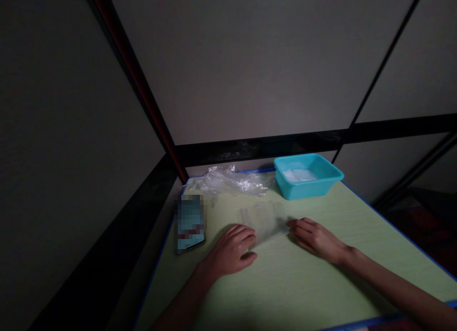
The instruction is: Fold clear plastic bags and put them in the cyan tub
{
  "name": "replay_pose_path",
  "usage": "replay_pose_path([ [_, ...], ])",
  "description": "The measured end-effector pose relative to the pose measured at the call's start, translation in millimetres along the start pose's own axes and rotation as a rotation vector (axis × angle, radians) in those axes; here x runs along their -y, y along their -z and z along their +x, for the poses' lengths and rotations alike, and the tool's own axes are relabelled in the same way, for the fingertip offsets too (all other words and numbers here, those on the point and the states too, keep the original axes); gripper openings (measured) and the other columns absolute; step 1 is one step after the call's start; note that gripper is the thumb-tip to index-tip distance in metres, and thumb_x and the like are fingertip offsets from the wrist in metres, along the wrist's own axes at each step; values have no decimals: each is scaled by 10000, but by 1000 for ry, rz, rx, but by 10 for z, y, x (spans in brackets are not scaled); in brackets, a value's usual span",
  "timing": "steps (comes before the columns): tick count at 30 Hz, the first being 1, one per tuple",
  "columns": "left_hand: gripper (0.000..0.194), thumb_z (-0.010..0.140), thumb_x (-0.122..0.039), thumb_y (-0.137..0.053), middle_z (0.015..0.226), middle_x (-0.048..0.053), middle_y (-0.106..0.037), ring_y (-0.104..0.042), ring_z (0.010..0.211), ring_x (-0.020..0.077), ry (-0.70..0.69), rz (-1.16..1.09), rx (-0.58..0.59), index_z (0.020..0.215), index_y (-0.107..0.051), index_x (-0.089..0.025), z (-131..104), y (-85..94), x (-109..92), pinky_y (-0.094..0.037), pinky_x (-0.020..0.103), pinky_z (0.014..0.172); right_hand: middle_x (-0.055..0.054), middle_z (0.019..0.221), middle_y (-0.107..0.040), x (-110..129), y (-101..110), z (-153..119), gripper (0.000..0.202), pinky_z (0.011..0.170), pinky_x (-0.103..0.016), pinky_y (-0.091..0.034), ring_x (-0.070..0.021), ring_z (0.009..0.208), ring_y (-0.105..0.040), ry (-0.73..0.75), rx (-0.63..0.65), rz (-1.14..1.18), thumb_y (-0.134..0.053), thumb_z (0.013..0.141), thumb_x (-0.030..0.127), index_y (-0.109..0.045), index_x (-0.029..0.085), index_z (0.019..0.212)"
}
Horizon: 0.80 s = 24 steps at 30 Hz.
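Observation:
A thin, see-through plastic bag (266, 220) lies flat on the pale green table (250, 288), between my two hands. At its left edge rests my left hand (235, 249), its thumb apart from the bent fingers and nothing visible between them. My right hand (312, 236) is at the bag's right edge, fingertips pressed together on its corner. Behind the bag, crumpled clear plastic (235, 181) spreads along the table's back edge. A turquoise basket (307, 189) stands at the back right with flat white pieces (299, 175) inside.
A phone (190, 221), its screen blurred out, lies at the table's left edge, left of my left hand. Wall panels (257, 69) with dark trim rise directly behind the table and on its left side.

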<state>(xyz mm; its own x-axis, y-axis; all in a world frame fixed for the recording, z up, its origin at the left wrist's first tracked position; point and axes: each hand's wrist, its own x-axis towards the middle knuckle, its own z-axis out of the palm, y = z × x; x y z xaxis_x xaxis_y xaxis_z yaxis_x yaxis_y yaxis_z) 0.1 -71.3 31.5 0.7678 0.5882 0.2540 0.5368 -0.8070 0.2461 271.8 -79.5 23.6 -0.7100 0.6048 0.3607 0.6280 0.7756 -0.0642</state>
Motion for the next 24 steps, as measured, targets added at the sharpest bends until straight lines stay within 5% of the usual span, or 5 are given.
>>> replay_pose_path([
  [5, 297, 712, -268, -571, 1023, 43, -589, -513, 958, 188, -7, -4, -27, 1000, -548, -201, -3, -12, 11, -387, 330, 862, -87, 949, -618, -18, -53, -27, 225, 762, -252, -481, -142, 868, -580, -145, -34, 294, -363, 883, 227, -523, 147, 1021],
  [15, 323, 679, -286, -606, 977, 34, -612, -538, 913, 183, -31, -21, -134, 983, -549, -193, 2, -99, 47, -319, 376, 948, -88, 855, -601, -13, 14, 113, 174, 698, -310, -461, -175, 810, -551, -198, -125, 434, -408, 862, 245, -564, 168, 861],
  [24, 188, 743, -115, -482, 885, 35, -616, -538, 843, 169, 43, -14, -181, 884, -582, -189, 33, -92, 49, -372, 359, 890, -69, 945, -581, 21, 116, 142, 138, 788, -330, -415, -182, 893, -525, -339, -94, 584, -395, 865, 256, -516, 192, 881],
])
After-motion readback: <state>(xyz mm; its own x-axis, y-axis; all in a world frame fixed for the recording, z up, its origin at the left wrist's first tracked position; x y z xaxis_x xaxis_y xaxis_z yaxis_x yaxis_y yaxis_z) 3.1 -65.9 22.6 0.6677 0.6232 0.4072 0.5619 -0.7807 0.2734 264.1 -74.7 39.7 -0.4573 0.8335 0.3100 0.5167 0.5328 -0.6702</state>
